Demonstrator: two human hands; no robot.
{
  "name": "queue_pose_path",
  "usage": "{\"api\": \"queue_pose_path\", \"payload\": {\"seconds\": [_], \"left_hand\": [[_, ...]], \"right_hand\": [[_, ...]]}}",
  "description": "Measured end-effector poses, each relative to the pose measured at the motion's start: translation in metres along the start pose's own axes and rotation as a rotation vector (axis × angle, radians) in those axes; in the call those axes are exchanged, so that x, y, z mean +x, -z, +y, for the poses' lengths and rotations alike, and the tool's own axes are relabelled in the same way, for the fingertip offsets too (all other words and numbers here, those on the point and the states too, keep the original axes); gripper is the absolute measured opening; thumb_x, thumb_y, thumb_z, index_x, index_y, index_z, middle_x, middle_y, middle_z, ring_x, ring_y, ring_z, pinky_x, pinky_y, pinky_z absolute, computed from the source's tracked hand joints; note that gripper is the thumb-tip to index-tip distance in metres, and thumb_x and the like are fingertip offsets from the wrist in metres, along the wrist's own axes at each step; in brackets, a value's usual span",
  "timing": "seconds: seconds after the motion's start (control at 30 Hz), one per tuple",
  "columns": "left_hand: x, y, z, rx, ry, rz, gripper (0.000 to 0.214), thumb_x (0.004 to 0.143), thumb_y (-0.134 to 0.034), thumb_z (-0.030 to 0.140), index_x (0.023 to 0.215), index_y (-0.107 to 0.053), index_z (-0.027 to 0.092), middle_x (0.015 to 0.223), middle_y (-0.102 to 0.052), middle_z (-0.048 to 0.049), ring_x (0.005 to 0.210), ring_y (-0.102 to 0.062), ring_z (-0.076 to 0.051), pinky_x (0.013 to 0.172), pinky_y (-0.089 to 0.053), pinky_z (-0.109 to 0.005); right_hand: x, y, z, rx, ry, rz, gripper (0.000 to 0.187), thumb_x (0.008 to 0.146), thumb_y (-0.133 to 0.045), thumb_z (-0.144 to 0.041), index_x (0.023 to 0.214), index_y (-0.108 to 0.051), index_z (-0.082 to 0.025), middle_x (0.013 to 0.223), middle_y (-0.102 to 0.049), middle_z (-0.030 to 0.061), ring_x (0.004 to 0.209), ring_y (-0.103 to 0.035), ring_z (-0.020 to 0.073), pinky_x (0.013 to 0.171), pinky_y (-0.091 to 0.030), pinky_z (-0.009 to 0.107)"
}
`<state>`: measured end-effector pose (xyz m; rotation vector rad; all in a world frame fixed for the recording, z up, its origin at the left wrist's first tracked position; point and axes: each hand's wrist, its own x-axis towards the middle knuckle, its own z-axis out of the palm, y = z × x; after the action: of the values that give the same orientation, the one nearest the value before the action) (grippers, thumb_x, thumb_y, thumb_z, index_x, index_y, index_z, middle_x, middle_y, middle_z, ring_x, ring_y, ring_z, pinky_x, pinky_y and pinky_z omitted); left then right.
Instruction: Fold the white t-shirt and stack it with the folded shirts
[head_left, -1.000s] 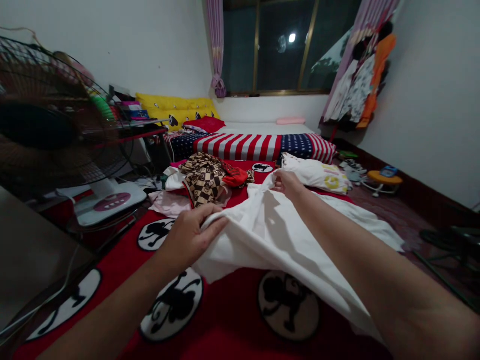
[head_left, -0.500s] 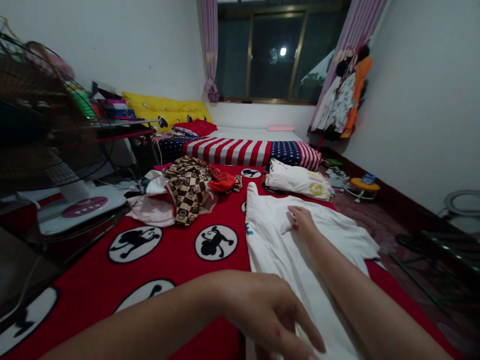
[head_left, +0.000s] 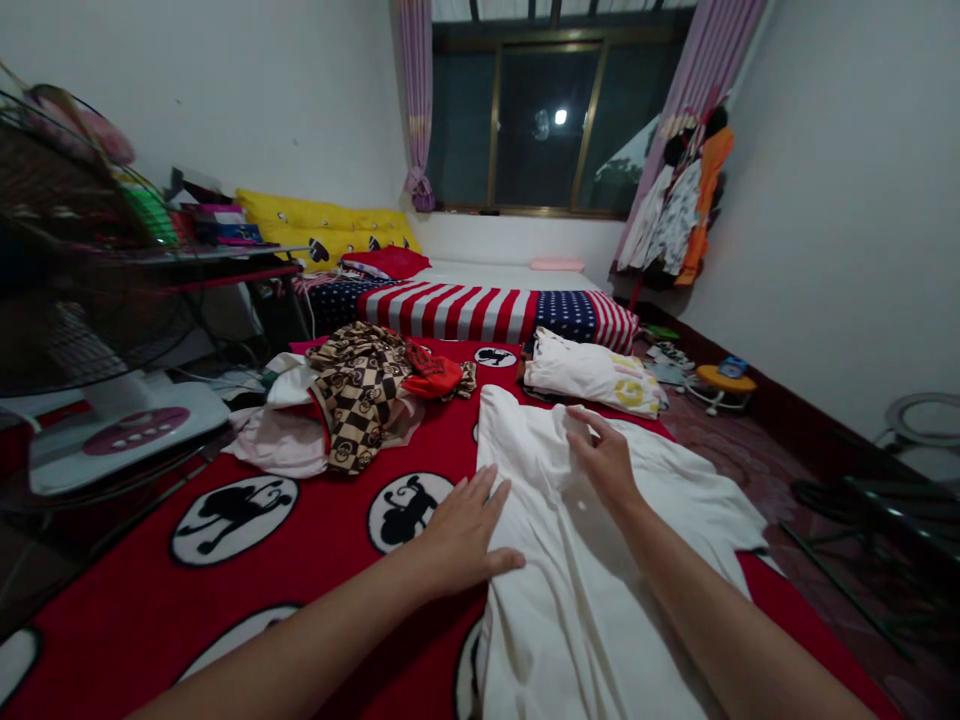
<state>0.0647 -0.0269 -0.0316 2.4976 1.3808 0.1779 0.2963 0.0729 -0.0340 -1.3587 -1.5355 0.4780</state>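
A white garment [head_left: 592,580] lies spread lengthwise on a red blanket [head_left: 315,540] printed with black monkey roundels. My left hand [head_left: 461,535] lies flat and open, fingers spread, on the garment's left edge. My right hand [head_left: 604,455] rests on the upper part of the garment, fingers bent and pinching a fold of the white cloth.
A heap of clothes with a brown checked piece [head_left: 360,395] and a red piece [head_left: 431,375] lies to the left. A folded white garment [head_left: 592,370] sits beyond. A standing fan [head_left: 97,300] is at far left, a striped mattress [head_left: 480,305] behind, hanging clothes [head_left: 690,200] at right.
The white garment, held up a second ago, now lies flat on the blanket. My left hand moved forward onto its left edge; my right hand shifted slightly and grips a fold.
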Motion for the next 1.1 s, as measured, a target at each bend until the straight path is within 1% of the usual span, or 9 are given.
{"api": "queue_pose_path", "payload": {"seconds": [0.13,0.27,0.4,0.5,0.57,0.67,0.8,0.97,1.1], "left_hand": [[-0.008,-0.003,0.002,0.038,0.03,0.021,0.083,0.086,-0.046,0.06,0.148,-0.026,0.008,0.156,-0.007,-0.0236,0.145,-0.007,-0.033,0.115,-0.017,-0.052],[-0.007,-0.008,0.004,-0.005,0.034,0.081,0.081,0.084,-0.053,0.055,0.147,-0.029,0.009,0.156,-0.011,-0.0227,0.145,-0.01,-0.034,0.115,-0.017,-0.053],[-0.009,-0.015,0.002,-0.064,-0.02,0.215,0.066,0.082,-0.061,0.048,0.135,-0.046,0.011,0.149,-0.034,-0.0223,0.138,-0.028,-0.035,0.11,-0.027,-0.054],[-0.011,-0.017,0.003,-0.079,-0.141,0.315,0.029,0.083,-0.061,0.035,0.105,-0.062,0.016,0.116,-0.06,-0.013,0.11,-0.053,-0.027,0.096,-0.043,-0.043],[-0.012,-0.018,0.004,-0.049,-0.272,0.33,0.016,0.086,-0.059,0.033,0.087,-0.063,0.018,0.093,-0.063,-0.0067,0.088,-0.057,-0.021,0.08,-0.046,-0.035],[-0.011,-0.019,0.006,0.003,-0.456,0.326,0.027,0.089,-0.055,0.041,0.075,-0.06,0.018,0.077,-0.06,-0.0036,0.072,-0.055,-0.017,0.063,-0.042,-0.03],[-0.009,-0.019,0.006,0.003,-0.559,0.323,0.036,0.089,-0.052,0.048,0.069,-0.057,0.018,0.068,-0.058,-0.0033,0.061,-0.053,-0.016,0.053,-0.037,-0.032],[-0.008,-0.017,0.003,-0.142,-0.555,0.257,0.031,0.086,-0.058,0.048,0.074,-0.062,0.019,0.068,-0.062,-0.0017,0.061,-0.057,-0.015,0.05,-0.033,-0.029],[-0.01,-0.014,0.001,-0.294,-0.503,0.198,0.029,0.082,-0.062,0.049,0.087,-0.066,0.02,0.068,-0.064,-0.0001,0.064,-0.059,-0.014,0.057,-0.036,-0.026]], "right_hand": [[0.003,0.016,0.01,-0.405,-0.007,-0.062,0.02,0.069,-0.057,-0.014,0.08,-0.072,-0.02,0.095,-0.064,0.0067,0.081,-0.061,0.02,0.071,-0.044,0.03],[0.021,0.011,-0.001,-0.664,0.07,0.003,0.027,0.075,-0.052,-0.013,0.094,-0.07,-0.02,0.108,-0.058,0.0079,0.082,-0.059,0.0186,0.065,-0.041,0.028],[0.044,-0.027,-0.034,-0.61,0.172,-0.091,0.027,0.078,-0.052,-0.011,0.097,-0.068,-0.02,0.106,-0.061,0.0074,0.085,-0.06,0.018,0.07,-0.042,0.027],[0.056,-0.064,-0.054,-0.607,0.203,-0.185,0.028,0.08,-0.052,-0.012,0.103,-0.066,-0.022,0.102,-0.065,0.0075,0.089,-0.061,0.0198,0.072,-0.042,0.027],[0.062,-0.086,-0.06,-0.598,0.185,-0.237,0.032,0.081,-0.057,-0.018,0.112,-0.062,-0.024,0.094,-0.068,0.0068,0.086,-0.062,0.0212,0.071,-0.041,0.027],[0.074,-0.111,-0.062,-0.524,0.063,-0.294,0.034,0.072,-0.069,-0.022,0.106,-0.063,-0.021,0.082,-0.068,0.0081,0.083,-0.062,0.0248,0.069,-0.04,0.029],[0.088,-0.13,-0.054,-0.409,0.021,-0.294,0.004,0.075,-0.06,-0.02,0.072,-0.06,-0.018,0.074,-0.065,0.0084,0.082,-0.061,0.0234,0.069,-0.04,0.028],[0.078,-0.149,-0.04,-0.194,0.066,-0.33,0.018,0.078,-0.05,-0.017,0.094,-0.057,-0.019,0.079,-0.064,-0.0001,0.076,-0.059,0.014,0.068,-0.043,0.023],[0.071,-0.135,-0.041,-0.056,0.059,-0.434,0.041,0.07,-0.061,-0.016,0.11,-0.053,-0.019,0.088,-0.067,-0.0006,0.07,-0.061,0.0106,0.064,-0.046,0.021]]}}
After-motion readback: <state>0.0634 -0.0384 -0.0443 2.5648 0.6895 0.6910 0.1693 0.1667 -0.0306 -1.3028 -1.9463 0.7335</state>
